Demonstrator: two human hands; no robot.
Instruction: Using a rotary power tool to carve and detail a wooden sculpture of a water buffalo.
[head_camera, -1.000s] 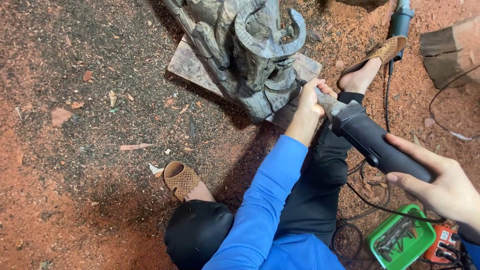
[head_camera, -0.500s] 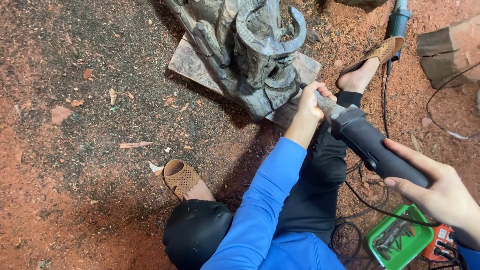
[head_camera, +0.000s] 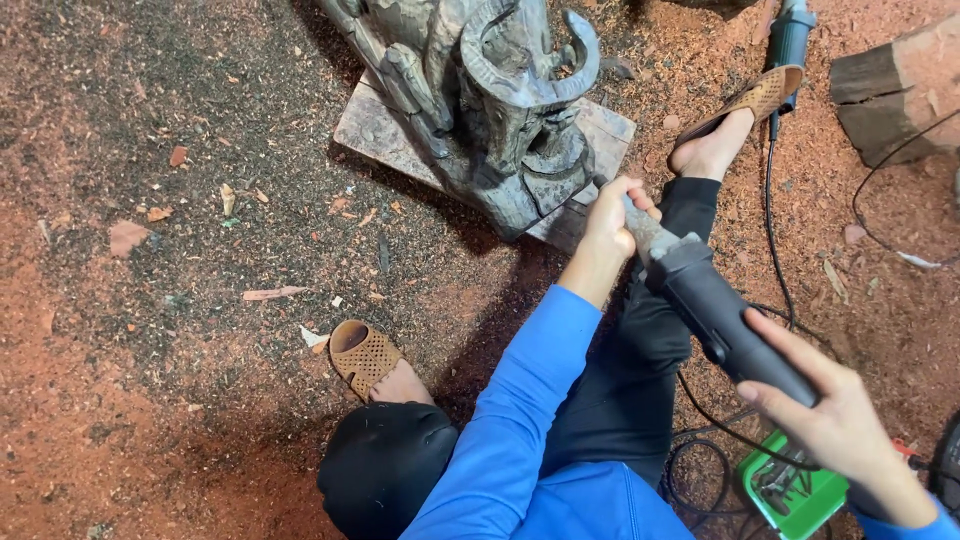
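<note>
Grinder (head_camera: 715, 310) runs slanting between both hands, its nose beside the wooden carving (head_camera: 490, 110) on the sawdust ground. Left hand (head_camera: 612, 215) is closed around its front neck. Right hand (head_camera: 835, 420) wraps the rear grip, fingers curled

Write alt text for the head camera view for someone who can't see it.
A person seated on sawdust-covered ground holds a power tool in both hands, left hand at its front by a wooden carving, right hand at its rear.
</note>
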